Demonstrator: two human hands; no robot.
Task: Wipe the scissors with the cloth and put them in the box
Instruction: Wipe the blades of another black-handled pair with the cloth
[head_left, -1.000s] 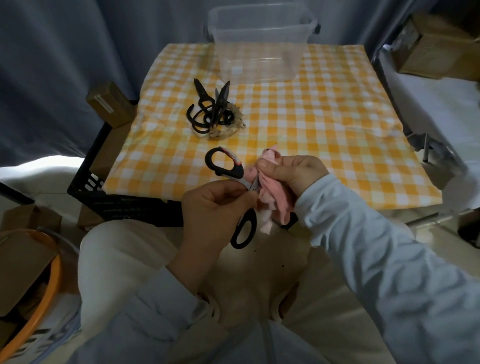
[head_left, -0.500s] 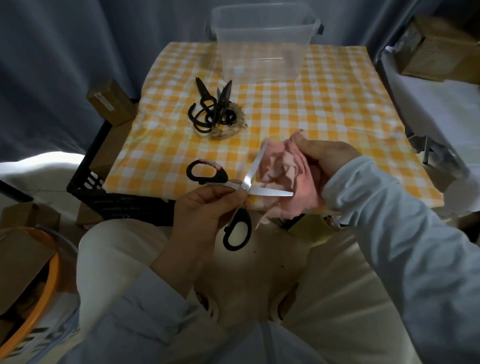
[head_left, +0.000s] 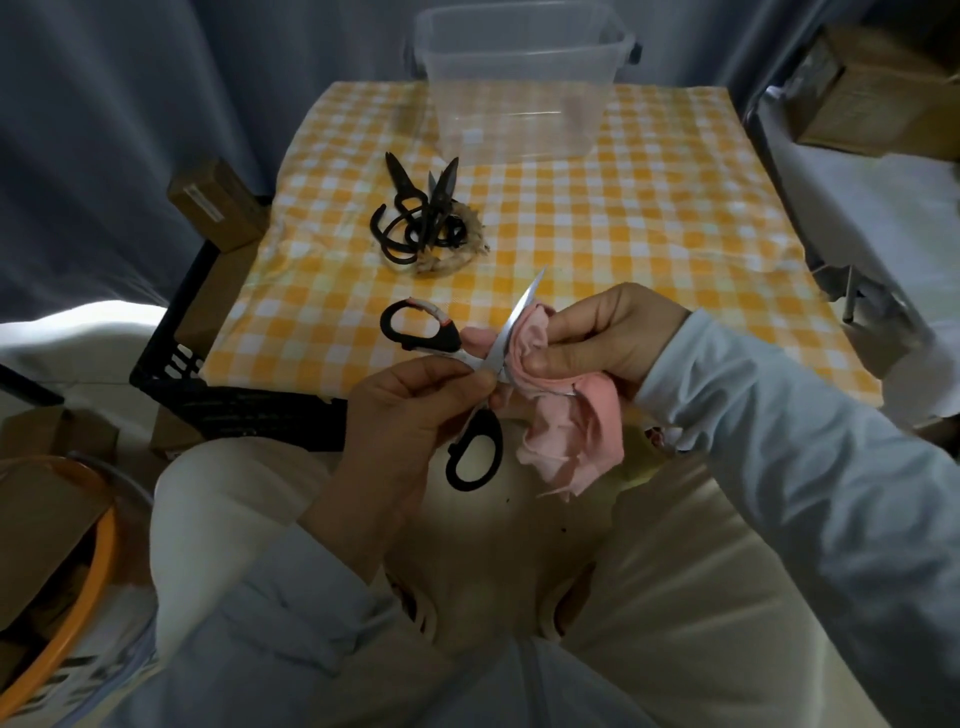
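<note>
My left hand (head_left: 410, 410) pinches a pair of black-handled scissors (head_left: 470, 447) near the pivot, over my lap at the table's near edge. The blades are spread; one points up and away, the other is hidden in a pink cloth (head_left: 566, 431). My right hand (head_left: 608, 338) grips that cloth and presses it against the blades. A clear plastic box (head_left: 519, 83) stands open at the far edge of the table. A pile of black scissors (head_left: 421, 223) lies on the table between the box and my hands.
The table wears a yellow checked cloth (head_left: 649, 249). A black crate (head_left: 244, 410) with cardboard boxes sits left of the table, and an orange-rimmed tub (head_left: 67, 597) at lower left. More boxes stand on a white surface (head_left: 872, 93) at the right.
My right hand pulled the cloth out along the blades to the right half a second ago, then came back in. The cloth is now bunched against the blades near the pivot.
</note>
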